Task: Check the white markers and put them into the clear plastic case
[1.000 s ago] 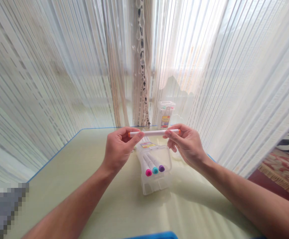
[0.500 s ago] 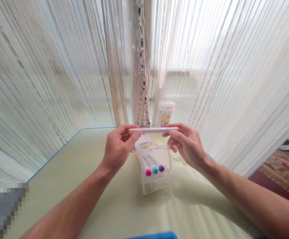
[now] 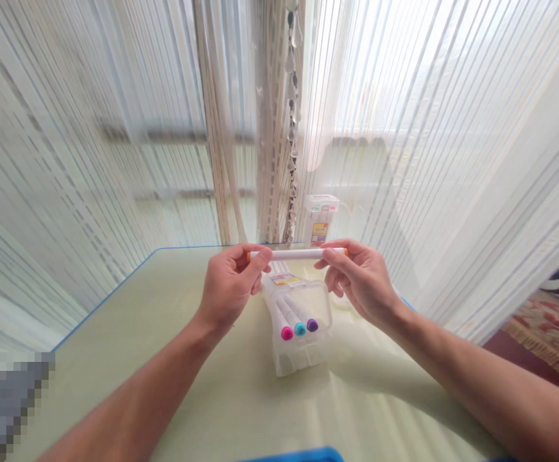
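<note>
Marker (image 3: 294,254), white with orange ends, is held level above the open case (image 3: 300,333), left hand (image 3: 228,290) and right hand (image 3: 361,279) each pinching one end between thumb and fingertips; three markers lie in the case on the table (image 3: 163,333).

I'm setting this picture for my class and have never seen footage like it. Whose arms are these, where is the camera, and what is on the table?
The camera is worn on a person's head, looking forward and down, so both bare arms are the wearer's own. The left hand and right hand pinch the ends of a white marker with orange caps, held level. Beneath it, a clear plastic case lies on the pale green table, holding markers capped pink, teal and purple. A second case stands upright near the sheer curtains.
</note>
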`<act>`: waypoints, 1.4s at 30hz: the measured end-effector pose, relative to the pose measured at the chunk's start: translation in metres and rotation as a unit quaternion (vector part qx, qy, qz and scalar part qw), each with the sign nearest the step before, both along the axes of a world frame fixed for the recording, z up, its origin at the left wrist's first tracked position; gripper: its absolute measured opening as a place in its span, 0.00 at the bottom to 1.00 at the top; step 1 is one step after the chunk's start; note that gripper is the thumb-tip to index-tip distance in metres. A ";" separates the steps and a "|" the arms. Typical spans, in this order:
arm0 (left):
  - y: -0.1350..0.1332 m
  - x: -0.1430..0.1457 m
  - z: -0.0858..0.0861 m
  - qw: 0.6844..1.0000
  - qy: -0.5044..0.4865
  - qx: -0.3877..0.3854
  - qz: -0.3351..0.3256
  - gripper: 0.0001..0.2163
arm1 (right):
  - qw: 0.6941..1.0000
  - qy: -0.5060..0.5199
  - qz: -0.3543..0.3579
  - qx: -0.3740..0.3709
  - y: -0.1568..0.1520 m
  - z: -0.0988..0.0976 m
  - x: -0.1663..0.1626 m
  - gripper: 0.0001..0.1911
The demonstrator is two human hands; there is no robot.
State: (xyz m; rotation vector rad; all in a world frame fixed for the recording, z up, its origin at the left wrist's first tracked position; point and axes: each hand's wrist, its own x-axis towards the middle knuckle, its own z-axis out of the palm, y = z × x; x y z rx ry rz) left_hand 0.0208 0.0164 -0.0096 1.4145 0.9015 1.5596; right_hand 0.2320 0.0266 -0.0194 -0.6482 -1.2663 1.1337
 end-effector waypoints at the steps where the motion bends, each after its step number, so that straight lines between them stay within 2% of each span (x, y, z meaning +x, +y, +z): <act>1: 0.000 0.000 0.000 1.000 0.000 0.001 0.003 0.11 | 1.000 0.000 0.000 0.000 0.000 0.000 0.000 0.11; 9: -0.003 -0.001 0.000 1.000 0.015 0.003 0.000 0.10 | 1.000 0.004 -0.007 0.005 -0.001 0.001 -0.001 0.11; 29: -0.001 -0.004 -0.002 0.997 -0.068 -0.023 -0.037 0.13 | 0.999 0.036 0.002 -0.036 -0.006 0.009 -0.001 0.15; 36: -0.006 0.000 0.002 1.000 -0.019 -0.002 -0.016 0.10 | 0.999 0.029 -0.007 -0.034 -0.004 0.007 -0.001 0.13; 42: -0.005 0.000 0.000 1.000 0.005 0.003 -0.011 0.13 | 1.000 0.007 -0.015 -0.007 -0.001 0.002 -0.001 0.14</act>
